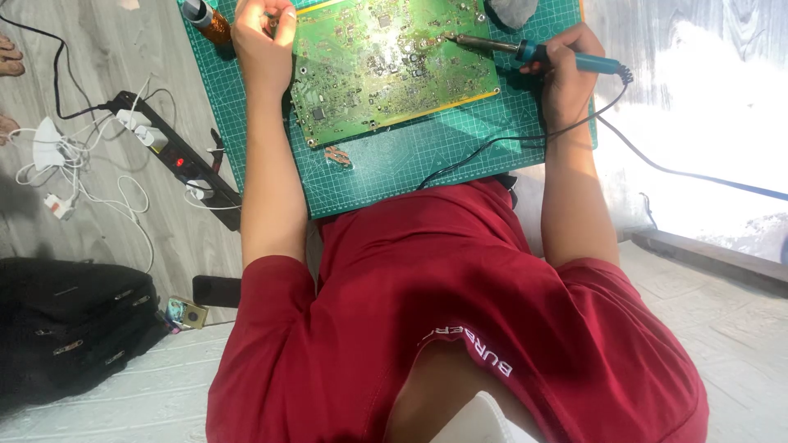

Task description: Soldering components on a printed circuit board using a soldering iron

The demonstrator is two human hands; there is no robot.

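The soldering iron is lying along the nine-to-three line, tip pointing to nine o'clock onto the circuit board, grasped in the right hand; the left hand is pinching something small, too hidden to identify, at the board's nine o'clock edge.

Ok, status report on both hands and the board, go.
Right hand gripping soldering iron, tip on green circuit board. Left hand closed at board's left edge; what it holds is unclear. Iron's black cord lies across the cutting mat.
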